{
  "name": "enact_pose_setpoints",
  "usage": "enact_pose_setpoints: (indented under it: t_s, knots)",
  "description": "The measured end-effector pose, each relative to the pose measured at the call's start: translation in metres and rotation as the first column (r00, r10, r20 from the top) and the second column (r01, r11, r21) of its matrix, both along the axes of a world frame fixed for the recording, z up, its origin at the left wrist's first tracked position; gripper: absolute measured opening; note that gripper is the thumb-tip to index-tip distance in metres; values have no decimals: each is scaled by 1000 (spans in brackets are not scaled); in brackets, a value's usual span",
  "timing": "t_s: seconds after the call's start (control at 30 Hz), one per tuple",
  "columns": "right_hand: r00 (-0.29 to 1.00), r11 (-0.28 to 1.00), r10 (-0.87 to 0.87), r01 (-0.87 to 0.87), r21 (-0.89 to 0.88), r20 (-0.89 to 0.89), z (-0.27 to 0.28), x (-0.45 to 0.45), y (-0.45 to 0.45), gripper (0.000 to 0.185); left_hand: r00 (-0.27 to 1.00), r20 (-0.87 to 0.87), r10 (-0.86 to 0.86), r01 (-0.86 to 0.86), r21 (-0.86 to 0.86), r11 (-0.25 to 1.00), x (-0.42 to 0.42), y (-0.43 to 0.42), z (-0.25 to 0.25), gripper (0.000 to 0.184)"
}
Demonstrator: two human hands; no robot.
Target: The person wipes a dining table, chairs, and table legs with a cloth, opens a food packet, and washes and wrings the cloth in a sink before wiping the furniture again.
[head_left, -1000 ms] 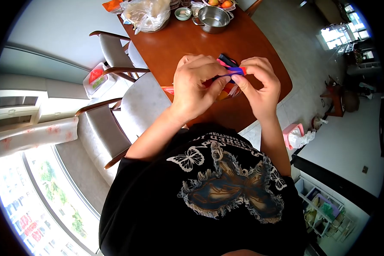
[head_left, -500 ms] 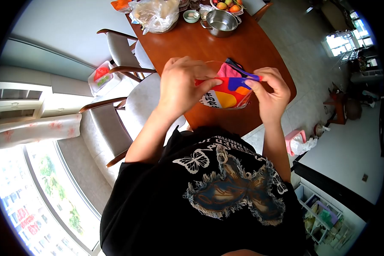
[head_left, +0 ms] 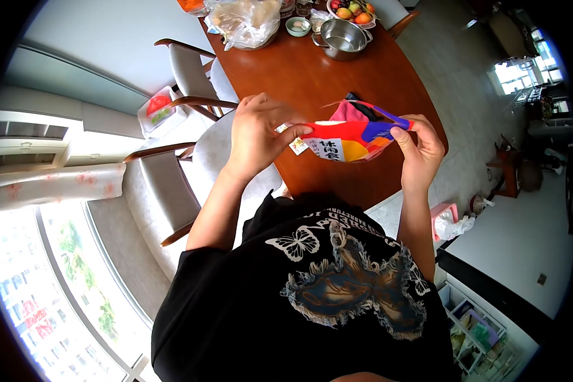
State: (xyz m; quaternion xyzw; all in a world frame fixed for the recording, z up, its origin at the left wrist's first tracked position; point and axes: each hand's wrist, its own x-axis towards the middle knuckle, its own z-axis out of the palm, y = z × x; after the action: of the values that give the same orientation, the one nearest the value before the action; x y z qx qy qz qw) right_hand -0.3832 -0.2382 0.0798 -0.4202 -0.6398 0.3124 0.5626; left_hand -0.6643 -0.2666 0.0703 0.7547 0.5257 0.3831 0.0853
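A colourful snack bag (head_left: 356, 149) in red, yellow and purple, with Chinese characters on a white panel, is held up above the table's near end. My left hand (head_left: 256, 137) pinches its upper left corner between thumb and fingers, some of them blurred. At the opposite corner, my right hand (head_left: 421, 153) grips the bag with thumb and bent fingers. A narrow purple strip (head_left: 385, 113) runs from the right hand along the top; whether it is still joined to the bag I cannot tell. Behind the bag lies a pink and black item (head_left: 349, 111), partly hidden.
On the wooden table (head_left: 318, 79) stand a steel pot (head_left: 342, 39), a small bowl (head_left: 298, 26), a fruit bowl (head_left: 353, 11) and a clear plastic bag (head_left: 245, 22). Grey chairs (head_left: 165, 184) line the left side. A pink bin (head_left: 444, 219) stands on the floor at right.
My hands have moved farther apart, stretching the snack bag wider. More of its printed front shows now. The view has shifted slightly, with the table appearing farther right.
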Motion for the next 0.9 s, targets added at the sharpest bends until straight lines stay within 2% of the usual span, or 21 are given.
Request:
enact_pose_setpoints:
  t_s: [0.07,0.23,0.27,0.3,0.33,0.43,0.47,0.53,0.57,0.6,0.67,0.7,0.73,0.8,0.83,0.87,0.9]
  knots:
    - [999,1000,25,-26,10,29,-1,-1,3,12,994,105,-4,8,-43,999,-3,0,-8,13]
    - [995,997,78,-77,-12,69,-9,-3,11,10,986,161,-46,53,-36,998,-17,4,-10,14]
    - [995,997,78,-77,-10,63,-11,-3,13,10,950,304,-68,109,-122,986,-22,5,-8,15]
    - [995,992,100,-101,-81,-17,-13,-3,16,9,896,439,-76,178,-197,964,-27,7,-6,16]
    - [989,981,114,-128,-148,-100,-15,-2,17,9,899,430,-84,183,-195,963,-31,9,-10,16]
    - [975,967,159,-186,-175,-158,-28,-9,32,8,862,505,45,136,-315,939,-43,16,-39,16]
    - [967,958,161,-201,-203,-195,-30,-12,38,9,864,503,40,139,-314,939,-46,21,-46,16]
    - [960,950,178,-224,-215,-216,-37,-17,54,8,596,800,-70,333,-167,928,-53,33,-69,24]
    - [949,935,182,-248,-252,-256,-37,-23,60,8,402,899,-176,501,-55,863,-61,40,-100,48]
    - [937,918,184,-273,-289,-298,-39,-31,68,8,146,988,-58,565,-35,825,-44,41,-84,74]
    - [888,869,159,-333,-365,-432,-55,-51,90,9,248,969,11,667,-179,723,-46,54,-106,83]
    - [856,846,165,-379,-375,-490,-61,-64,102,9,395,918,-6,635,-269,724,-41,61,-115,74]
    - [820,822,167,-423,-382,-547,-66,-74,113,9,413,888,200,560,-421,713,-37,60,-137,57]
    - [852,813,205,-422,-400,-482,-83,-81,137,14,329,900,286,397,-406,823,-27,86,-184,41]
    - [888,842,189,-366,-395,-418,-87,-85,150,19,305,906,294,295,-384,875,-21,101,-184,28]
    - [920,870,170,-308,-386,-353,-90,-88,162,23,353,881,314,235,-409,882,-27,116,-200,18]
    - [957,892,163,-247,-379,-240,-96,-82,173,31,318,878,357,133,-414,901,-31,132,-205,12]
